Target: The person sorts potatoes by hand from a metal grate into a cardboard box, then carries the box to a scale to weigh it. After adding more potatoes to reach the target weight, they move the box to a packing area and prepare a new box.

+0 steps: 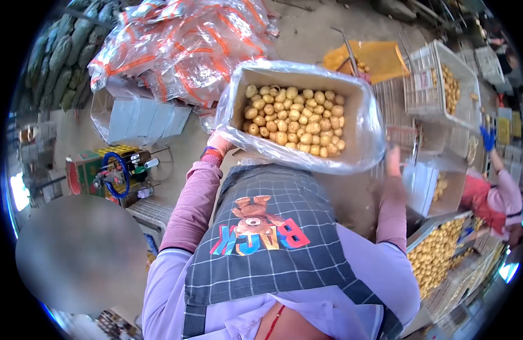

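A cardboard box (360, 122) lined with clear plastic film is in front of my apron, its film folded out over the rim. Many small yellow potatoes (295, 119) cover its bottom. My left hand (221, 143) is closed on the box's near left corner, gripping the film-covered edge. Just off the near right corner is my right hand (393, 161), smeared by motion; I cannot tell whether its fingers hold the box.
Clear plastic bags with orange stripes (182, 45) are piled beyond the box. Left stand a white carton (142, 119) and a blue handwheel (117, 174). On the right are a white crate (442, 85), a potato-filled bin (437, 255) and a person in a blue glove (488, 139).
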`<state>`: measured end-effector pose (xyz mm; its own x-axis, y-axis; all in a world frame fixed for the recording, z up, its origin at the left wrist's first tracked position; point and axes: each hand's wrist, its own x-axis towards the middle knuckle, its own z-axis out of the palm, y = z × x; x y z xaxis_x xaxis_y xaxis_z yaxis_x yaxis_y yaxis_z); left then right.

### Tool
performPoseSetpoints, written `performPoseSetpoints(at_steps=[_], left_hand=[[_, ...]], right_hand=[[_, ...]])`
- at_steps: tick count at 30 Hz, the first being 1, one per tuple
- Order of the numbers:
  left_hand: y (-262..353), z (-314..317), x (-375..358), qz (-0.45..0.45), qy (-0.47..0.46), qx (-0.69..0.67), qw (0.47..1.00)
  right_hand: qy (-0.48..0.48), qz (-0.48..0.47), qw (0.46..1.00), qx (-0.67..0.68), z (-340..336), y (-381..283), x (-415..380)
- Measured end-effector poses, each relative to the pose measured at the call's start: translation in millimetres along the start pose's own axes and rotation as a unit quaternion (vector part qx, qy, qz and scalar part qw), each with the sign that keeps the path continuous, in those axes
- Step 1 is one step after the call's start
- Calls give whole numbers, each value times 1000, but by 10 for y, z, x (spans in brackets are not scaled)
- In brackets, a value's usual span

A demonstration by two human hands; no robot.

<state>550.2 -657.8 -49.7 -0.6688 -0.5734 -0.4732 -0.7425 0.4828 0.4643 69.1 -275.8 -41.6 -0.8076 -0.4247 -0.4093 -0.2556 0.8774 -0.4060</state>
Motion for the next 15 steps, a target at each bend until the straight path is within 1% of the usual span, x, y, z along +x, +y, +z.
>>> performPoseSetpoints(at_steps=[1,2,3,4,5,6,7,8,9,10,11,12,13,14,15], left_hand=[[-67,65,39,16,0,39,999],[-184,142,32,26,-2,80,996],[-389,376,98,-5,35,32,999],[-278,268,67,-5,0,50,999],[-194,251,20,5,28,46,999],[-245,342,42,70,24,132,989],[-396,658,62,123,115,335,927],[-669,1140,262,101,154,177,967],[-330,747,113,35,157,37,986],[-55,486,-66,-73,103,-29,992],[-153,721,61,-79,125,-43,988],[-53,600,-43,-93,84,-70,990],[72,421,-224,-96,91,-124,983],[107,448,-329,-112,133,-167,971],[15,704,-294,-114,158,-179,964]], right_hand=[[-55,-34,997,-49,-151,-662,-454],[-111,-180,974,-84,293,-159,-151],[-183,-141,973,-17,240,-583,-397],[-178,-194,956,-132,376,-688,-377],[-151,-139,933,-295,100,-1531,-789],[-186,-190,914,-305,255,-1248,-576],[-188,-356,841,-362,777,-126,101],[-194,-225,918,-264,551,-457,-136],[-212,-81,974,-12,583,-278,-135],[-238,-123,953,140,971,551,517],[-213,-135,964,87,940,81,509],[-187,-147,971,25,852,-571,271],[-170,-151,974,-4,824,-1108,-24],[-168,-163,972,-11,885,-1493,-192],[-171,-179,969,-15,957,-1829,-346]])
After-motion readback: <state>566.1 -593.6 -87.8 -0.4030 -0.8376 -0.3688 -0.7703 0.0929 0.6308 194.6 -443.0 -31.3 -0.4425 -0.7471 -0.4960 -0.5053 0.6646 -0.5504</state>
